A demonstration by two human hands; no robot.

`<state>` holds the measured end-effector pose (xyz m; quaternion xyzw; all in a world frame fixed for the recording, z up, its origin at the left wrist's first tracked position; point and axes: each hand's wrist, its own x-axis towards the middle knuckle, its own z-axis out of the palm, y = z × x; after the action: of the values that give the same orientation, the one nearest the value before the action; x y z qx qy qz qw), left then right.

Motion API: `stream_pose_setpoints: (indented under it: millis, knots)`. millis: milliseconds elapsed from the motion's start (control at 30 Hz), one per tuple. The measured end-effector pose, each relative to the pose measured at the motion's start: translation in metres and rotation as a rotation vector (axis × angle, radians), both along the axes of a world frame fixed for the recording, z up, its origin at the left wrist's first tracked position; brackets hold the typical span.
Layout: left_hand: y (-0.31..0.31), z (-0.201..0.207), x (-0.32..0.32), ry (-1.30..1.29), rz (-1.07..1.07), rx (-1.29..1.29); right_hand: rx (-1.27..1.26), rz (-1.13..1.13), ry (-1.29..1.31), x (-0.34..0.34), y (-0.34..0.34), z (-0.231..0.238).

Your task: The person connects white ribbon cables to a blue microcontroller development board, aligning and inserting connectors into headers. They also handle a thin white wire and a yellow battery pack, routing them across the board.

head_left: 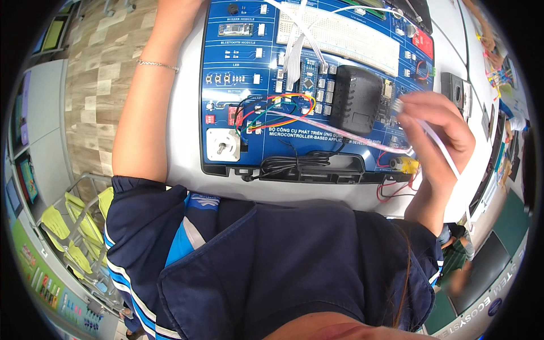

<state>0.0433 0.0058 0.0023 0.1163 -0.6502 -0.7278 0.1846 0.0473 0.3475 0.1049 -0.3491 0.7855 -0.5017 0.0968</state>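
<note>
At the right side of the blue microcontroller kit board (260, 144), my right hand (445, 133) pinches a small white plug (398, 106) between thumb and fingertips. Its white cable (436, 139) runs down past the palm. My left hand (177, 14) reaches beyond the top edge by the board's upper left corner, its fingers out of view. A black power adapter (357, 99) lies on the board beside the small blue microcontroller module (308, 79). Further up, white ribbon wires (294, 59) cross the breadboard (345, 42).
A coiled black cord (294, 164) lies along the case's near edge. Coloured jumper wires (277, 107) loop above a stepper motor (222, 145). A yellow motor (403, 165) sits at the lower right corner. Yellow-green chairs (85, 221) stand left; other people are at the right.
</note>
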Motion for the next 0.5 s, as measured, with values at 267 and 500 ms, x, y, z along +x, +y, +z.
stream_pose_setpoints:
  millis: [267,500]
  knots:
    - [-0.005,-0.012,-0.008,0.018,-0.001,-0.021,0.279,0.412,0.341,-0.021,-0.054,-0.003]
    - [0.001,-0.006,-0.006,0.073,-0.001,-0.031,0.454,0.418,0.411,-0.014,-0.068,-0.007]
